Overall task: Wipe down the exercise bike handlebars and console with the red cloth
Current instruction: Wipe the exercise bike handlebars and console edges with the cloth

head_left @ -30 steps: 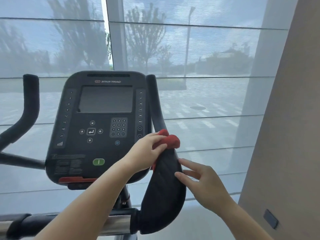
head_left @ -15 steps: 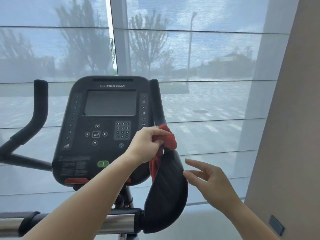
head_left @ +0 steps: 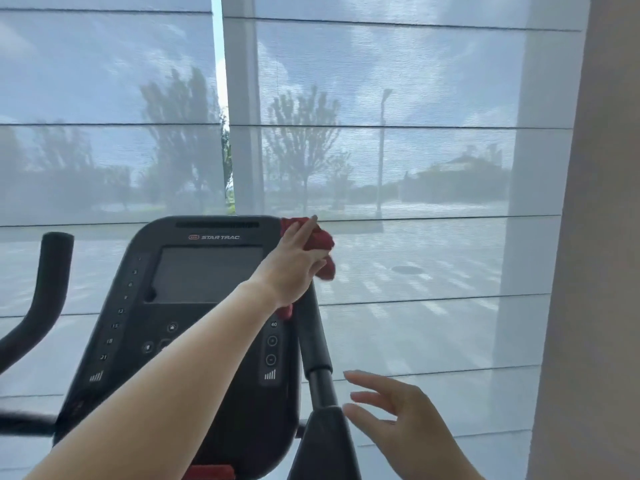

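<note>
My left hand [head_left: 294, 261] grips the red cloth [head_left: 320, 242] around the top end of the right handlebar [head_left: 313, 344], beside the upper right corner of the black console [head_left: 194, 341]. The cloth covers the bar's tip, and a red corner hangs below my wrist. My left forearm crosses the console's keypad and hides it. My right hand [head_left: 401, 420] hovers with fingers spread, just right of the handlebar's lower padded part [head_left: 325, 445], touching nothing. The left handlebar [head_left: 45, 292] curves up at the far left.
A large window with a sheer roller blind [head_left: 398, 150] fills the view behind the bike. A beige wall [head_left: 599, 271] stands close on the right. A window post [head_left: 242, 109] rises behind the console.
My left hand has slid the cloth up the right handlebar from the pad's top to the bar's tip. My right hand has come off the pad and spread. The camera has tilted up.
</note>
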{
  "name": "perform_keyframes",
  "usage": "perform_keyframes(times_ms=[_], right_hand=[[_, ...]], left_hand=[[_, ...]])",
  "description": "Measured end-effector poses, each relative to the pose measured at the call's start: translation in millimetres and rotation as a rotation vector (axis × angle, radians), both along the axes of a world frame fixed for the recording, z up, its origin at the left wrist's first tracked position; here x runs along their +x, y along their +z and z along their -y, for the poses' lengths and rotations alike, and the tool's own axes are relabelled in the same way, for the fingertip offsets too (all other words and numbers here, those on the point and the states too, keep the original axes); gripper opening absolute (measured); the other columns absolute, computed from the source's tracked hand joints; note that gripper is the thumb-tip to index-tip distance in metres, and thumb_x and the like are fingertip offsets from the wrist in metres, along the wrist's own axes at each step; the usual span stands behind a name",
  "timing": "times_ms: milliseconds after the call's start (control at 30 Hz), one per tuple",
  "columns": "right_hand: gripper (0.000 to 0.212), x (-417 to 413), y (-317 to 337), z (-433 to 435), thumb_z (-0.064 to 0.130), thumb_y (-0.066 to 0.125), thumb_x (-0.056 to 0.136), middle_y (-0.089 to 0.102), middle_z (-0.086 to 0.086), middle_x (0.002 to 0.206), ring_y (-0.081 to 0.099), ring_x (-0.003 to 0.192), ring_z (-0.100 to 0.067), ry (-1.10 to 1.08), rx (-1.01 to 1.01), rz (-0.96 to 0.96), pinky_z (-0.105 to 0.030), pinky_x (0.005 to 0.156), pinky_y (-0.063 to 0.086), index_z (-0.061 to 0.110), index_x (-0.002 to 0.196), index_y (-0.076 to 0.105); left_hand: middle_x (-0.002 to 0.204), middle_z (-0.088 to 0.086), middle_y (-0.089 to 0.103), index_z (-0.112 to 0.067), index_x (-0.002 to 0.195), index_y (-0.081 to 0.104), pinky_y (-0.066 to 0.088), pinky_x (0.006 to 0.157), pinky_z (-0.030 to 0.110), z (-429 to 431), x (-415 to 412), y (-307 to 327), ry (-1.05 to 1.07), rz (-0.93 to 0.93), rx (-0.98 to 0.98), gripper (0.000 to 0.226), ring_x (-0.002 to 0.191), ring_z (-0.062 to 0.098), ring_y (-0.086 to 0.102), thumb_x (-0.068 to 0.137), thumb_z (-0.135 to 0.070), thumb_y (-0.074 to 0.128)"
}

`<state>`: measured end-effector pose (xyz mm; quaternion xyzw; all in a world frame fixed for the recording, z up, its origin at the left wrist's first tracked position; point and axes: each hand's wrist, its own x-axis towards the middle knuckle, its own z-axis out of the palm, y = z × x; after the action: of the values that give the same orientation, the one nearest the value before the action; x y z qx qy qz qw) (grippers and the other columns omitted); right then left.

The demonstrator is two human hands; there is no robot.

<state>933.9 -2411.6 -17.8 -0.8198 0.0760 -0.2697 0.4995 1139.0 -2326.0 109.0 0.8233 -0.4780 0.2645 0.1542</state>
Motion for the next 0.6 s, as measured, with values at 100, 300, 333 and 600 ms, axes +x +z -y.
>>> perform_keyframes(times_ms=[100,300,333,600], right_hand=[[0.031,15.4,5.5,-1.2,0.029,0.073,0.077,0.06,0.029,0.111,0.057,0.098,0.014,0.04,-0.03,0.028,-0.009,0.069,0.049,0.043,0.102,0.063],[0.044,41.3,-0.2,-10.8,0.034,0.066,0.083,0.043,0.028,0.13,0.044,0.121,0.007,0.041,-0.206,0.027,-0.011,0.088,0.047,0.028,0.126,0.056],[0.045,40.0,-1.9,-12.1,0.034,0.065,0.084,0.04,0.029,0.131,0.043,0.122,0.007,0.055,-0.243,0.026,-0.011,0.088,0.047,0.026,0.127,0.056],[0.036,10.5,-21.5,-12.8,0.034,0.066,0.083,0.043,0.029,0.13,0.039,0.121,0.013,0.111,-0.145,0.007,-0.016,0.086,0.051,0.035,0.119,0.06]], left_hand=[[0.157,-0.003,0.003,-0.029,0.127,0.055,0.021,0.115,0.042,-3.4,5.4,-30.1,-0.024,0.078,0.009,0.033,0.144,0.016,-0.006,0.097,-0.03,0.04],[0.155,-0.005,0.019,-0.024,0.126,0.058,0.009,0.116,0.03,-10.4,0.7,-58.1,-0.157,-0.017,0.021,0.032,0.144,0.014,0.001,0.096,-0.022,0.046],[0.154,-0.005,0.023,-0.023,0.125,0.059,0.008,0.115,0.029,-10.2,-2.8,-65.5,-0.176,-0.036,0.05,0.032,0.144,0.014,0.003,0.096,-0.02,0.045],[0.14,-0.005,0.046,-0.019,0.115,0.066,0.023,0.108,0.021,-13.9,-15.4,-88.8,-0.248,-0.199,-0.002,0.031,0.134,0.015,0.032,0.095,-0.009,0.045]])
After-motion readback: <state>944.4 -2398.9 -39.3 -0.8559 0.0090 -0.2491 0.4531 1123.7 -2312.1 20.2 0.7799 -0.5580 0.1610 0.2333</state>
